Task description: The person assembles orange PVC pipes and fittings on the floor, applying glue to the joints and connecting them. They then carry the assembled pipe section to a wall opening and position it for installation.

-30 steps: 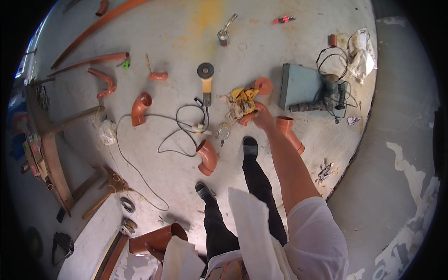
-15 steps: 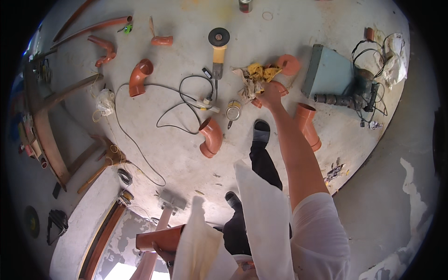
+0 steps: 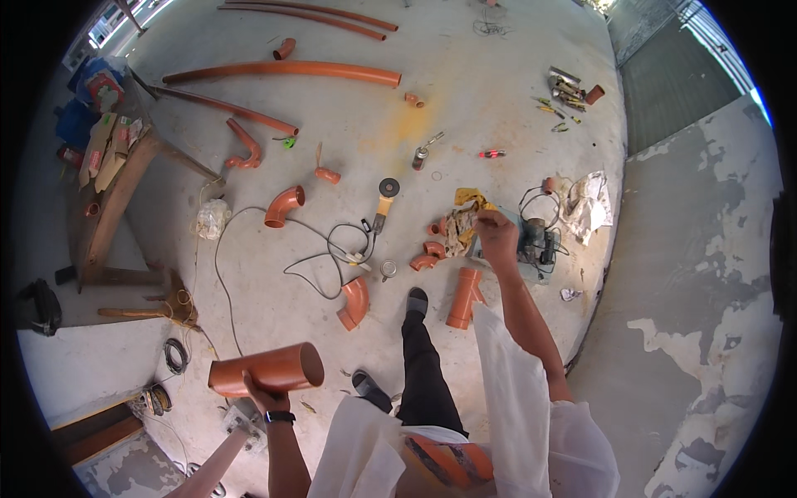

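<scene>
My left hand (image 3: 264,397), with a dark watch on the wrist, is closed around the underside of a short, wide orange pipe piece (image 3: 267,369) held level at the lower left. My right hand (image 3: 496,232) is stretched forward and grips a crumpled, stained yellowish rag (image 3: 462,222) above the concrete floor. Just under the rag lie small orange elbows (image 3: 427,253), and an orange branch fitting (image 3: 463,297) is near my right foot.
An angle grinder (image 3: 383,202) with its coiled cable, a large orange elbow (image 3: 355,302) and another elbow (image 3: 284,205) lie ahead. Long orange pipes (image 3: 282,70) lie at the far side. A power tool (image 3: 535,241) rests on a grey case. A wooden bench (image 3: 112,203) stands at the left.
The view has risen and widened. My right hand has come up off the floor with the rag in it. The left hand with the pipe piece has come into view.
</scene>
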A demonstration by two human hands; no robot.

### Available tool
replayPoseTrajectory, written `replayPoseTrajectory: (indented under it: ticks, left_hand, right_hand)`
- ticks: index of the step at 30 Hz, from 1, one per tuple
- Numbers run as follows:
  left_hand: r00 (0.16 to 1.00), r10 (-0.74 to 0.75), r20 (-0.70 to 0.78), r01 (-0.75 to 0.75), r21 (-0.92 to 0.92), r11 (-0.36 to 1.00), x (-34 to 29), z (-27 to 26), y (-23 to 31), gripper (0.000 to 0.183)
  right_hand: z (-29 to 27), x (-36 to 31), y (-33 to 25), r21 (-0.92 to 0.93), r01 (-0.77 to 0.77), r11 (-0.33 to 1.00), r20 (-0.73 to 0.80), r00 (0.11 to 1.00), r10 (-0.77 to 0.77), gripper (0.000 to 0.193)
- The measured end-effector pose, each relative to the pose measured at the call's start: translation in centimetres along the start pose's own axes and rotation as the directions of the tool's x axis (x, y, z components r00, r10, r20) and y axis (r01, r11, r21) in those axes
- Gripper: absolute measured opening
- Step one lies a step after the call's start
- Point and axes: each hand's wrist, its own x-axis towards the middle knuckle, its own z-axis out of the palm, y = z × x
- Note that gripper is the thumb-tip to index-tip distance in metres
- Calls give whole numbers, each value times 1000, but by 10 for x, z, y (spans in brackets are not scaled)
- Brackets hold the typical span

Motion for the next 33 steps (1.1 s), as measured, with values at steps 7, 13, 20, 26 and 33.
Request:
replayPoseTrajectory:
  ticks: [7, 13, 20, 26, 33]
  left_hand:
    - [967, 24, 254, 20, -169, 985, -52, 15, 71, 79]
    - [930, 90, 355, 21, -299, 954, -65, 9, 87, 61]
    - [927, 120, 354, -10, -298, 955, -88, 32, 110, 67]
    - [949, 251, 192, -182, -317, 931, -106, 39, 115, 67]
    - [925, 273, 265, -143, -424, 894, -114, 23, 114, 51]
  right_hand:
    - [-141, -119, -107, 596, 109, 795, -502, 824, 263, 57]
    - [-70, -186, -58, 891, -435, 129, 369, 860, 352, 53]
    - [16, -257, -150, 577, -317, 753, 491, 871, -9, 47]
    - [66, -361, -279, 509, 231, 829, 499, 706, -503, 37]
    - [127, -403, -310, -120, 961, 249, 571, 272, -775, 60]
